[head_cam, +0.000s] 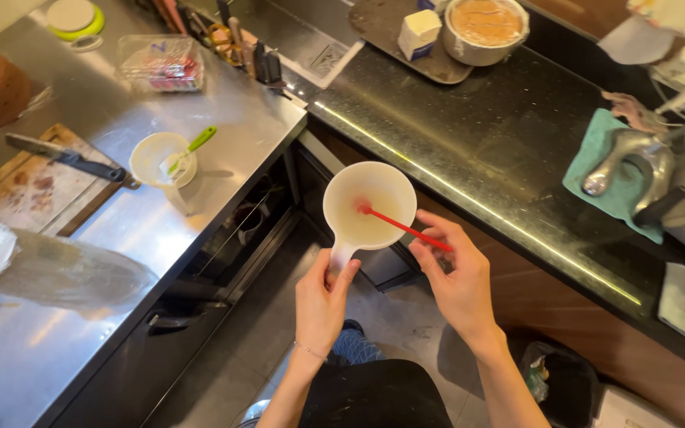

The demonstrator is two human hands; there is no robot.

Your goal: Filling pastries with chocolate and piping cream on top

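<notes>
Kitchen floor (406, 325) below — cup (370, 202), stick (406, 230)

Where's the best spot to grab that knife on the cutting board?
By the dark handle, coming from the right. The knife lies flat on the board, blade pointing left, with its handle end at the board's right edge, nearest the hands and away from the blade.

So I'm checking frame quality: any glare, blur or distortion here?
Head view: a bright glare line runs along the black counter edge; the piping bag at left is smeared soft; the steel table shines; the white cup is sharp.
</notes>
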